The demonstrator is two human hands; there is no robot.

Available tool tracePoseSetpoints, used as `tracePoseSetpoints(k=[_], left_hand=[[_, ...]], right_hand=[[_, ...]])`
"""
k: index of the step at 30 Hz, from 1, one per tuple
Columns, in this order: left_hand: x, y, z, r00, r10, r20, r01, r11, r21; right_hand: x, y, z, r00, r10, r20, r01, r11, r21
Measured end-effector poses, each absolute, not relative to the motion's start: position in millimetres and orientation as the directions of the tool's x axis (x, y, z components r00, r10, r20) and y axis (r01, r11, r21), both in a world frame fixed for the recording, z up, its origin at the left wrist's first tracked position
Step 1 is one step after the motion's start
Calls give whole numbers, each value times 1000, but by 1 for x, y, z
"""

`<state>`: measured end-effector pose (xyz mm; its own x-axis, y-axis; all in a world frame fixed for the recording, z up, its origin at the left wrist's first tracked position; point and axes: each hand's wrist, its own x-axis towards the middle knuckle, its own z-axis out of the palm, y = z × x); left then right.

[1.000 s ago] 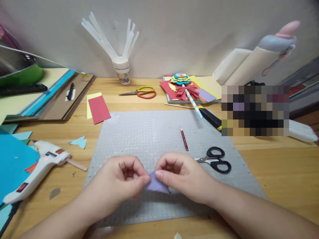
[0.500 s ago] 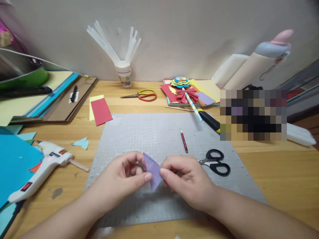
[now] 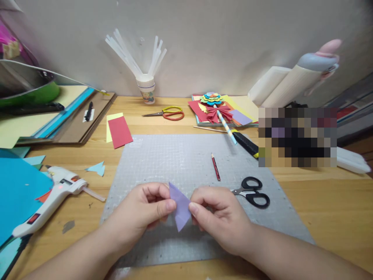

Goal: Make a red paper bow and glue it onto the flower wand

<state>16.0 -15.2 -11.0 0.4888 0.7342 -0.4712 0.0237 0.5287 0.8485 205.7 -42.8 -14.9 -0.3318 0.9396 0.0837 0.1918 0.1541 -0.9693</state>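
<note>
A small piece of folded purple paper point(image 3: 181, 208), pointed at top and bottom, is held up above the grey cutting mat point(image 3: 157, 159). My left hand point(image 3: 151, 206) pinches its left edge between thumb and fingers. At its right corner, my right hand point(image 3: 218, 214) grips it with thumb and index finger. Black-handled scissors point(image 3: 256, 190) lie on the mat just beyond my right hand, their blades partly hidden by it. A short red and black pencil point(image 3: 215, 167) rests on the mat farther back.
On the left lies a white glue gun point(image 3: 52, 198) by blue paper point(image 3: 17, 190). Red paper point(image 3: 121, 132), red-and-yellow-handled scissors point(image 3: 171, 113) and a cup of glue sticks point(image 3: 147, 91) stand behind. At back right are a paper flower point(image 3: 212, 98) and a black-yellow cutter point(image 3: 246, 144).
My left fingers have closed in on the purple paper, which has turned slightly between my hands. The whole view has shifted a little, with the objects on the table staying put.
</note>
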Motion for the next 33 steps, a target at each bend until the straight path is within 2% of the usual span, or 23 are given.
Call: tracePoseSetpoints(k=[5,12,19,24,33], left_hand=[[17,-17,-8,460,760,-460,-40,535,844],[13,-14,-8,445,765,-465,-50,539,841],[15,-17,-8,400,818,-412,-205,518,830],[15,-16,-9,447,778,-441,-210,570,794],[12,-17,-10,467,828,-311,-318,485,815]], right_hand=[[205,-44,-14,-337,933,123,199,198,-960],[206,-45,-14,-358,931,65,198,144,-969],[205,-47,-13,-374,923,87,231,184,-956],[206,-46,-13,-374,920,117,237,216,-947],[206,-47,-12,-400,909,120,218,222,-950]])
